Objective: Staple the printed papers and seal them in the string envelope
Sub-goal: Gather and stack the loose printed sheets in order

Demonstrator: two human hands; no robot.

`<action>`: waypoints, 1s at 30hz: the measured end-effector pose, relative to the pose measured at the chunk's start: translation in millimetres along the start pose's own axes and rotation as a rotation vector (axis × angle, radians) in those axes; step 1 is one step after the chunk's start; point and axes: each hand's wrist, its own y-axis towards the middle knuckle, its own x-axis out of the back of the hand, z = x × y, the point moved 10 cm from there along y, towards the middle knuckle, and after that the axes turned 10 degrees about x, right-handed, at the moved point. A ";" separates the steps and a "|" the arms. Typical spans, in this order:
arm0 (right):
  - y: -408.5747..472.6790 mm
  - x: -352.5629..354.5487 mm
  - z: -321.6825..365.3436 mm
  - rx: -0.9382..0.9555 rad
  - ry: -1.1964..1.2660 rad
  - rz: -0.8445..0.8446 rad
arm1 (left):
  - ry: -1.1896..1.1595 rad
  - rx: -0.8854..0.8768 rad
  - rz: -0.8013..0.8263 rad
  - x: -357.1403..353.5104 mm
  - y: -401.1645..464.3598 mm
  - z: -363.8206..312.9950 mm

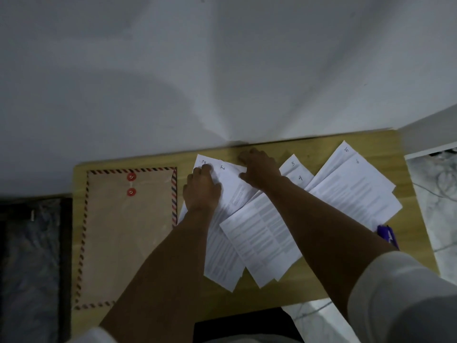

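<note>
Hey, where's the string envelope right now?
In the head view the string envelope lies flat on the left part of the wooden table, just left of the left hand and the spread printed papers.

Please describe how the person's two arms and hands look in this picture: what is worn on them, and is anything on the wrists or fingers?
Both forearms are bare, with pale, whitish sleeves pushed up toward the elbows: the right sleeve shows clearly, the left sleeve only at the picture's lower edge. The left hand and right hand wear no gloves. No watch, bracelet or ring is visible, though the light is dim.
</note>
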 end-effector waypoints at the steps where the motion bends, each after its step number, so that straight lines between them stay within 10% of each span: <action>1: 1.3 -2.1 -1.7 -0.004 0.000 0.003 | -0.025 0.001 0.003 -0.1 1.4 -0.2; 30: 0.6 -7.9 -14.0 -0.092 0.224 0.026 | -0.250 -0.079 0.065 -9.5 13.0 11.0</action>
